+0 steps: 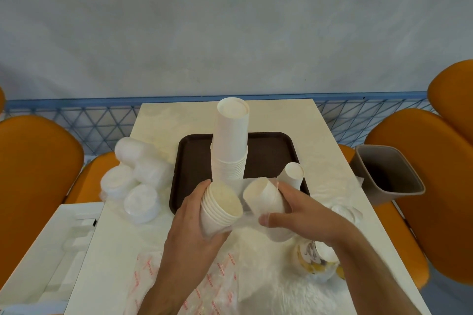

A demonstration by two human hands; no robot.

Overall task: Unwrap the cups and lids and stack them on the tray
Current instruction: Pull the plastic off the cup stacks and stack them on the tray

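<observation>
Brown tray [190, 161] holds tall cup stack [230, 146].

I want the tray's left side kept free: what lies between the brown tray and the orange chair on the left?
In the head view, wrapped lid stacks lie on the table between tray and chair.

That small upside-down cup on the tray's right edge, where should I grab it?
Grip the small cup around its side wall near the closed top, coming from above and the right with the right hand. It stands alone, base up, and the tall cup stack crowds its left.
</observation>
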